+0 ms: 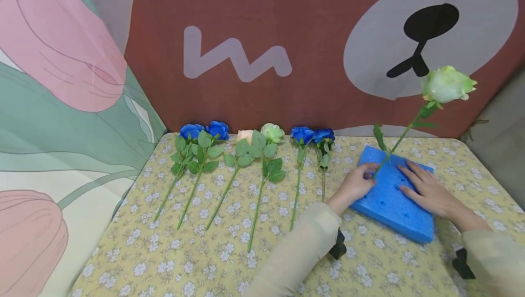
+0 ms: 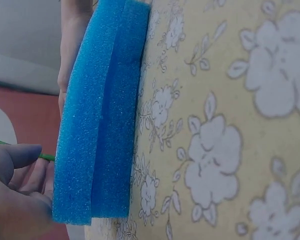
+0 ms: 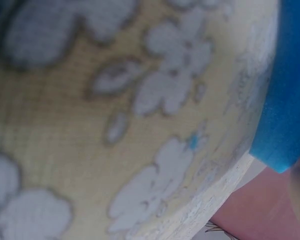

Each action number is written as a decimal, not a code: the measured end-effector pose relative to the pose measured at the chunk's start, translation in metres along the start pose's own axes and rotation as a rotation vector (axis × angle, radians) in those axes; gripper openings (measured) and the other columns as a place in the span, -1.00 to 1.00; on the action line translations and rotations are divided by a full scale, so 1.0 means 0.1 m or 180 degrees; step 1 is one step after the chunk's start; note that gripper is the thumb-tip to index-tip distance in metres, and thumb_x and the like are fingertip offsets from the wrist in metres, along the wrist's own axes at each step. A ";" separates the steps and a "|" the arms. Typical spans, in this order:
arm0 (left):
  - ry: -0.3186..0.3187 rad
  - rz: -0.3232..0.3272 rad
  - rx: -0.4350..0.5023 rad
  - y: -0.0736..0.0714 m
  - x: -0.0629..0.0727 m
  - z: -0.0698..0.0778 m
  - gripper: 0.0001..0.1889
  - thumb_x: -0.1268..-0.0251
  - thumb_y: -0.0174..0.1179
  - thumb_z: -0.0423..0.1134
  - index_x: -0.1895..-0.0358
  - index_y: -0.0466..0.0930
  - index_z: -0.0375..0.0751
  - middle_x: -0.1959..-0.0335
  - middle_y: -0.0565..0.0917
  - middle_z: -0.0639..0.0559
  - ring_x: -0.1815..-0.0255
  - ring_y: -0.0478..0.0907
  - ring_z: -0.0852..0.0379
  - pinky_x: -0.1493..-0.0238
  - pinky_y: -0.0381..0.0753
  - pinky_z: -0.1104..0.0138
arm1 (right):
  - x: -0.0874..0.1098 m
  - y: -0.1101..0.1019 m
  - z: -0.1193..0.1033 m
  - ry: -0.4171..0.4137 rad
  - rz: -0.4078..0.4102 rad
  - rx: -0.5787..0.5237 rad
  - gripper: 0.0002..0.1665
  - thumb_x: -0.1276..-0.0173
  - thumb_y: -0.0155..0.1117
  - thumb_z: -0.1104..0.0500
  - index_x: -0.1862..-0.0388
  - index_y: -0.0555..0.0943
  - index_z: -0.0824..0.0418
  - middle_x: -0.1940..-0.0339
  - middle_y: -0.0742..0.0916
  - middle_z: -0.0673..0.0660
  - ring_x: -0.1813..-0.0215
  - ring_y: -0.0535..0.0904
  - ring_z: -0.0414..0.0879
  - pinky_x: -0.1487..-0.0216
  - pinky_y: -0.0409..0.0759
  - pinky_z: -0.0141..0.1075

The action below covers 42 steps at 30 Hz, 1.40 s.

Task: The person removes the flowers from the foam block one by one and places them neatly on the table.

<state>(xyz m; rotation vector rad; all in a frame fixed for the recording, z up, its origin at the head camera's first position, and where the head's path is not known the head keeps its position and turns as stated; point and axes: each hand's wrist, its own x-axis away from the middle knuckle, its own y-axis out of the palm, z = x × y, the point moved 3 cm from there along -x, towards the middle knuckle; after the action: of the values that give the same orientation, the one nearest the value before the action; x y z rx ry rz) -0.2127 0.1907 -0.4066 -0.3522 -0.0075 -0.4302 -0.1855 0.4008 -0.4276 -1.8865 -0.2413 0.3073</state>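
A pale green-white artificial rose point(image 1: 448, 84) leans up and to the right over a blue foam block point(image 1: 393, 210). Near the stem's lower end, my left hand point(image 1: 357, 183) pinches it between thumb and fingers. In the left wrist view, the green stem point(image 2: 48, 157) meets the block's face beside the left hand point(image 2: 15, 185); whether its tip is inside is hidden. My right hand point(image 1: 430, 192) rests on top of the foam with fingers spread. Several small holes mark the foam's surface. Only a corner of the block point(image 3: 285, 110) shows in the right wrist view.
On the flowered tablecloth point(image 1: 164, 260), several artificial roses lie in a row to the left: blue ones point(image 1: 192, 131), a peach one point(image 1: 245, 135), a pale green one point(image 1: 272, 133), and more blue ones point(image 1: 302, 135). A printed backdrop point(image 1: 246, 101) stands behind the table.
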 end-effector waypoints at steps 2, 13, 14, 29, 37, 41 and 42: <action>-0.0019 0.0061 -0.0060 0.00 0.00 0.01 -0.63 -0.36 0.15 -0.27 -0.19 0.52 0.11 -0.09 0.64 0.19 -0.04 0.54 0.33 0.11 0.56 0.54 | 0.00 0.00 0.00 0.0009 -0.0003 -0.0005 -0.24 -0.51 -0.04 0.02 -0.53 -0.02 0.28 -0.50 0.05 0.52 -0.52 -0.17 0.43 -0.53 -0.42 0.24; -0.0203 0.0460 -0.0291 0.02 -0.05 -0.01 -0.82 -0.26 0.25 -0.07 0.21 0.71 -0.07 0.31 0.74 0.11 0.40 0.53 0.33 0.35 0.46 0.59 | -0.01 0.02 -0.01 0.0085 -0.0095 0.0023 -0.22 -0.52 -0.06 -0.01 -0.54 -0.06 0.29 -0.50 0.02 0.52 -0.53 -0.20 0.42 -0.53 -0.43 0.24; -0.0277 0.0492 -0.0188 0.01 -0.04 -0.02 -0.81 -0.26 0.26 -0.07 0.20 0.71 -0.06 0.29 0.74 0.10 0.37 0.56 0.32 0.34 0.49 0.57 | -0.01 0.02 -0.02 0.0102 -0.0107 0.0024 -0.21 -0.52 -0.06 -0.01 -0.54 -0.06 0.28 -0.50 0.02 0.52 -0.53 -0.20 0.42 -0.53 -0.42 0.24; -0.0517 0.1032 0.1881 -0.02 0.03 -0.13 -0.91 -0.24 0.26 -0.29 0.23 0.73 -0.11 0.24 0.72 0.16 0.14 0.61 0.24 0.03 0.65 0.30 | -0.02 0.00 -0.03 0.0174 -0.0133 0.0031 -0.20 -0.52 -0.07 -0.05 -0.56 -0.10 0.22 -0.52 0.00 0.49 -0.53 -0.20 0.42 -0.52 -0.45 0.24; -0.0370 0.1383 0.1478 0.01 0.01 -0.15 -0.91 -0.14 0.33 -0.29 0.28 0.76 -0.12 0.30 0.77 0.11 0.24 0.63 0.28 0.23 0.60 0.48 | -0.02 0.00 -0.04 0.0177 -0.0114 0.0040 -0.20 -0.52 -0.08 -0.05 -0.56 -0.09 0.23 -0.52 0.00 0.49 -0.53 -0.20 0.42 -0.52 -0.45 0.24; -0.0316 0.1446 0.1414 0.02 0.02 -0.16 -0.92 -0.17 0.32 -0.27 0.28 0.76 -0.09 0.30 0.76 0.12 0.30 0.61 0.30 0.33 0.55 0.50 | -0.01 0.01 -0.03 0.0174 -0.0121 0.0016 -0.19 -0.52 -0.07 -0.05 -0.56 -0.10 0.23 -0.53 -0.02 0.48 -0.53 -0.22 0.41 -0.53 -0.51 0.18; -0.0298 0.1454 0.1493 0.02 0.03 -0.17 -0.92 -0.18 0.31 -0.27 0.28 0.76 -0.11 0.30 0.75 0.11 0.31 0.61 0.29 0.33 0.55 0.48 | -0.01 0.01 -0.03 0.0174 -0.0125 0.0014 -0.19 -0.52 -0.07 -0.05 -0.56 -0.10 0.23 -0.53 -0.02 0.48 -0.54 -0.23 0.41 -0.54 -0.53 0.17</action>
<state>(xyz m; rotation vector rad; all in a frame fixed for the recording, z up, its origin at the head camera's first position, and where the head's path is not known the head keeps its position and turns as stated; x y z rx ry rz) -0.2102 0.1857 -0.4234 0.0929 -0.1155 0.0472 -0.1857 0.3975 -0.4272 -1.8808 -0.2401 0.2290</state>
